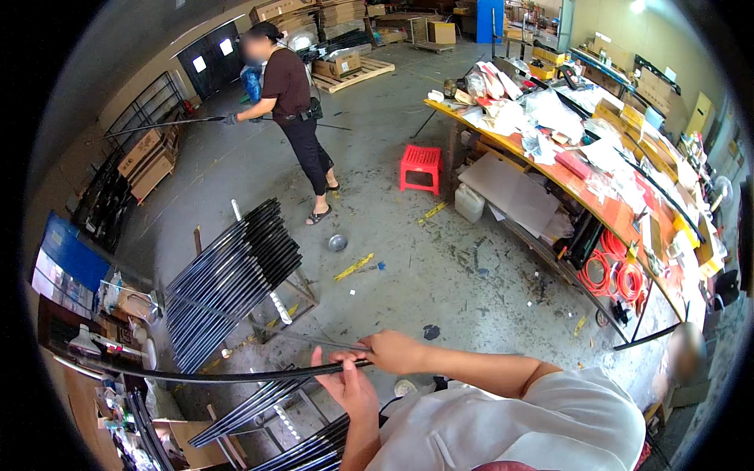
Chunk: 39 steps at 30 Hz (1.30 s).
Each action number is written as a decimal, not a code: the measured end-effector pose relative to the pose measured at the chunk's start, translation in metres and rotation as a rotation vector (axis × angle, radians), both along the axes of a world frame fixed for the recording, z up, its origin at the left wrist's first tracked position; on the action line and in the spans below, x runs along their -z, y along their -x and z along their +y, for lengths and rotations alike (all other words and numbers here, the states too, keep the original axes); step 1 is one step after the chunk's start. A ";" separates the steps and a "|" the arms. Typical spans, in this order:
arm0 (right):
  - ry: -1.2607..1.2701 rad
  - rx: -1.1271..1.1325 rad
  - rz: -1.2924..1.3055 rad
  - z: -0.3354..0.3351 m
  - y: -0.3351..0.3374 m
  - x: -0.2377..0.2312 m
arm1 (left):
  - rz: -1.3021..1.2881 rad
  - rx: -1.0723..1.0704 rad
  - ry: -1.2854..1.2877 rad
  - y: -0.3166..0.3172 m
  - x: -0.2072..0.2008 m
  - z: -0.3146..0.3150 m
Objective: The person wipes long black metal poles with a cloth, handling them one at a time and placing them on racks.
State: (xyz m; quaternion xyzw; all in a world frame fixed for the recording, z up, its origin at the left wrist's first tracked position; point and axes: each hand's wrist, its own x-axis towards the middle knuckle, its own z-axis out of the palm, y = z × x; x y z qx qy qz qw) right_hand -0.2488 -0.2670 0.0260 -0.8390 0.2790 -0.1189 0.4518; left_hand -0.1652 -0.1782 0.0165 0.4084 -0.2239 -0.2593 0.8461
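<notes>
A long black rod (236,377) runs leftward from my hands, its right end at my fingers. My left hand (352,390) supports it near that end, thumb and fingers on either side of the rod and one finger raised. My right hand (398,352) is closed at the rod's tip, fingers pinched together on the end of a thin grey strip (314,339). The strip stretches left above the rod, over a rack of black tubes (220,286). What lies inside my right fingers is partly hidden.
More black tubes (259,404) lie on a stand below the rod. Ahead, a person (287,102) holds a long thin rod. A red stool (422,168) and a metal bowl (338,242) are on the floor. On the right stands a cluttered workbench (577,192), with orange hose coils (628,281).
</notes>
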 end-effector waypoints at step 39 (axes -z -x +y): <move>0.087 0.054 -0.247 0.056 0.015 0.049 | 0.365 -0.079 0.445 -0.246 -0.110 0.044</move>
